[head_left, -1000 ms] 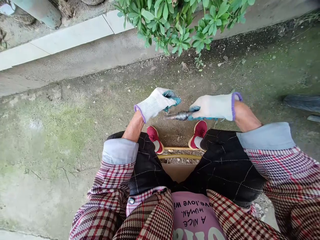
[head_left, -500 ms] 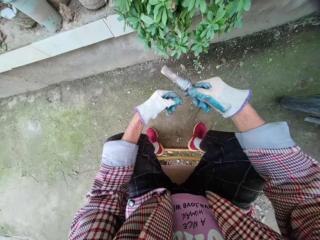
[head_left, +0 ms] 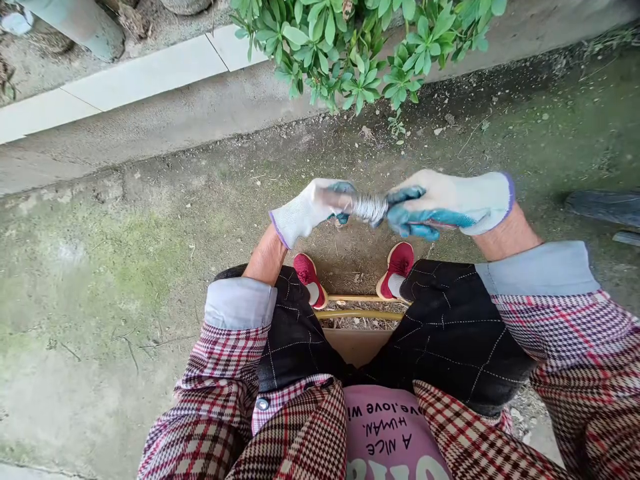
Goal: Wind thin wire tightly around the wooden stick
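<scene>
A short stick (head_left: 334,199) carries a thick winding of silvery wire (head_left: 371,209) round its middle. My right hand (head_left: 435,205), in a white glove with a blue-green coated palm, is closed around the stick just right of the winding. The stick lies nearly level, and its blurred left end passes in front of my left hand (head_left: 313,208). That hand wears a matching glove, its fingers curled at the left side of the winding. Whatever it pinches is hidden behind the stick.
A leafy green bush (head_left: 350,53) hangs over a low wall (head_left: 165,117) with a white tiled top (head_left: 150,70). Below are bare, mossy ground (head_left: 125,267) and my red shoes (head_left: 307,273). A dark object (head_left: 605,205) lies at the right edge.
My right hand has turned the stick from a slant to nearly level and moved slightly down and right. The stick's free end now overlaps my left hand, which has barely moved.
</scene>
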Demonstrator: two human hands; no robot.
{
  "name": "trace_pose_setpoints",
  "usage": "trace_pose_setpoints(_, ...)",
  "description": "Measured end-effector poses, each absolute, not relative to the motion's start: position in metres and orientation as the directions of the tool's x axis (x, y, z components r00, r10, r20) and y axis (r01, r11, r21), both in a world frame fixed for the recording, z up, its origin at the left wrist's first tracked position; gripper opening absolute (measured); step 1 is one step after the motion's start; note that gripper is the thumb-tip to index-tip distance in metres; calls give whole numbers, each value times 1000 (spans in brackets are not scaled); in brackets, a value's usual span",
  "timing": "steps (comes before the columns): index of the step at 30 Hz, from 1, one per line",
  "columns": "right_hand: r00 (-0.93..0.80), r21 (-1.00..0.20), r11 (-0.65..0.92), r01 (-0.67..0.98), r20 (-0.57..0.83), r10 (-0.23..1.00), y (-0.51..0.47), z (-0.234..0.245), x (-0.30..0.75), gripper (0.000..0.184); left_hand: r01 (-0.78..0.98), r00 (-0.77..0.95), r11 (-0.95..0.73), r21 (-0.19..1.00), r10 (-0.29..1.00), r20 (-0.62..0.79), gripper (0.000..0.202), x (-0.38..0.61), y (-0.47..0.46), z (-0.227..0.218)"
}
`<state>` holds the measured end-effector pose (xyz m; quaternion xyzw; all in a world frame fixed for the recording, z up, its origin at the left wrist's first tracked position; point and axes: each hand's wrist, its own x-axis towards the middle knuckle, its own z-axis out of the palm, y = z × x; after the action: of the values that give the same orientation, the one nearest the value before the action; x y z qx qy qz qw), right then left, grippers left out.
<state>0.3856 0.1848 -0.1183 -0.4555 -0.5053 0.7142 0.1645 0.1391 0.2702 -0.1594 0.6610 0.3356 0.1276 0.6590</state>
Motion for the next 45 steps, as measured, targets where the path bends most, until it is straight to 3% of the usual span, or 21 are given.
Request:
trace_pose_setpoints(4, -524, -751, -302, 588, -638, 565, 188, -134, 380, 34, 408, 750, 58, 911, 548, -370, 17, 141, 268, -161)
trace_pose_setpoints(8, -309, -491, -155, 857, -731, 608, 193, -142, 371, 30, 565, 672, -1, 825, 581, -460, 30, 147, 261, -162)
trace_pose_setpoints(13, -227, -301, 42, 953, -613, 757, 198, -146, 372, 27, 587, 580, 100, 804, 640, -503, 22, 153, 258, -160)
trace_pose_setpoints(18, -135, -189, 24, 982, -607, 783, 201, -139, 370, 27, 533, 552, 174, 828, 671, -496, 26, 154, 260, -159)
trace_pose_setpoints(22, -131, -227, 2, 974, -554, 822, 202, -134, 369, 29, 467, 610, 213, 858, 625, -488, 22, 152, 260, -164)
trace_pose_setpoints(25, -49, -406, -185, 895, -501, 864, 201, -136, 370, 33, 334, 699, 212, 919, 598, -392, 8, 149, 262, -168)
trace_pose_setpoints(28, 2, -714, -414, 564, -500, 866, 198, -139, 370, 39, 253, 726, 143, 957, 625, -286, 9, 146, 264, -166)
trace_pose_setpoints(31, 4, -854, -455, 252, -469, 883, 193, -137, 369, 48, 253, 732, 78, 964, 637, -244, 14, 144, 266, -163)
trace_pose_setpoints(35, -44, -897, -436, 75, -439, 897, 186, -125, 370, 50, 244, 759, 6, 970, 621, -195, 19, 142, 267, -167)
trace_pose_setpoints(39, -268, -898, -439, 5, -424, 865, 185, -117, 377, 46, 242, 762, -5, 970, 619, -187, 24, 141, 269, -180)
trace_pose_setpoints(42, -468, -898, -436, 48, -406, 785, 186, -118, 384, 55, 248, 770, 41, 968, 598, -223, 32, 138, 272, -189)
trace_pose_setpoints(45, -611, -879, -417, 229, -464, 641, 187, -121, 386, 53, 271, 813, 23, 962, 530, -241, 32, 132, 273, -186)
